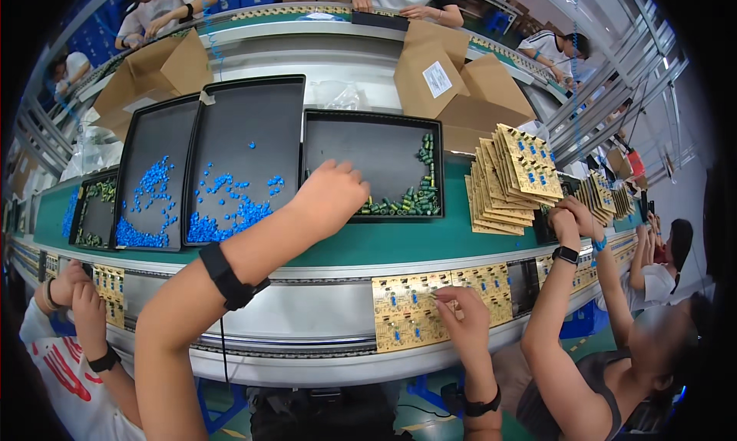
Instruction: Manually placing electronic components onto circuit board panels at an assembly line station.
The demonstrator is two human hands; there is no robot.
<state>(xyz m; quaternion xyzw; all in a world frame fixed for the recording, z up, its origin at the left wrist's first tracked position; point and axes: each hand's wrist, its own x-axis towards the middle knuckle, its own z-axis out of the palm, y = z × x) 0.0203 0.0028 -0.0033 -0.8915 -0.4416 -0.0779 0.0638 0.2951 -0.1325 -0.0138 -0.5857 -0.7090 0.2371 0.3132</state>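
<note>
My left hand (332, 198) reaches over the lower left of a black tray (361, 145) of green cylindrical capacitors (418, 199). Its fingers are curled down, and I cannot see what is between them. Above a tan circuit board (388, 318) on the conveyor, my right hand (466, 322) closes thumb and forefinger in a pinch. Whatever those fingertips hold is too small to name. The board carries several small blue parts (397, 335) and dark parts. A second tan board (499, 291) lies against its right side.
Left of the capacitor tray stand black trays (253, 111) with loose blue components (230, 220). Stacked circuit boards (507, 180) rise at the right, before an opened cardboard box (461, 95). A co-worker's hands (572, 217) work beside that stack; another co-worker's hands (80, 291) are at left.
</note>
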